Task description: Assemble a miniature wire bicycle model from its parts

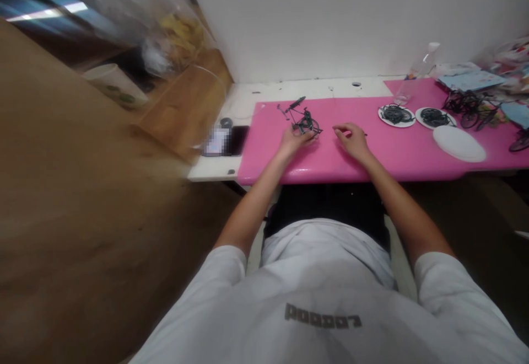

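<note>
My left hand [296, 140] is closed around the lower wheel end of a small dark model bicycle [303, 118]. The bicycle is tilted above the pink mat [264, 160], with its saddle and handlebar end pointing up and to the left. One wheel shows at my fingers; I see none at the opposite end. To the right of it, my right hand [352, 140] is apart from the bicycle, its thumb and fingers curled together. Whatever its fingertips pinch, if anything, is too small to make out.
On the right are two white plates of dark wheels [397, 116], a stack of white plates [458, 143], several model bicycles [471, 110] and a clear bottle [417, 74]. A phone [237, 140] lies on the left. A wooden box [185, 105] and a paper cup [118, 85] stand beyond.
</note>
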Available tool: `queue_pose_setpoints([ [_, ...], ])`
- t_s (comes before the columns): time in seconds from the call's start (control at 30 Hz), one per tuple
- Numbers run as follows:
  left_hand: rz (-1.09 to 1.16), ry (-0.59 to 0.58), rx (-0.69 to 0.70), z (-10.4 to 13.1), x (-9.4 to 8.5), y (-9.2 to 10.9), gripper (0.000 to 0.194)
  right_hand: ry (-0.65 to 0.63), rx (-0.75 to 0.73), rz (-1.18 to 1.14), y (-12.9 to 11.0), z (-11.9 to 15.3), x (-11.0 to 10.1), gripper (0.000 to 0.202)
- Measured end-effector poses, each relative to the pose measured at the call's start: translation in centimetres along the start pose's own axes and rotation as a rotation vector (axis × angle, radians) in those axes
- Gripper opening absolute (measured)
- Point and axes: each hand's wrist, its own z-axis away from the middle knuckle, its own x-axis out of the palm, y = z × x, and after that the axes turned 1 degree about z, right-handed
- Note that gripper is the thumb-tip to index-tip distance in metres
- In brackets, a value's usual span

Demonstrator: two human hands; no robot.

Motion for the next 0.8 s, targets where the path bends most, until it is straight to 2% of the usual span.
queue_pose_setpoints([
  [0.2,-0.006,-0.002,0.035,-0.3,-0.6,-0.2,0.047,-0.27,-0.091,0.268,1.4,0.4,0.6,0.031],
  [0.43,-0.049,-0.065,0.058,-0.5,-1.0,0.0,0.059,-0.246,-0.043,0.517,0.2,-0.9,2.5,0.029],
  [0.67,-0.067,-0.138,0.114,-0.1,-0.6,0.9,0.073,-0.26,-0.033,0.559,-0.4,-2.1,3.4,0.028],
  [0.8,-0.081,-0.174,0.094,1.1,0.2,2.1,0.071,-0.286,-0.035,0.575,-0.3,-2.4,3.7,0.029],
])
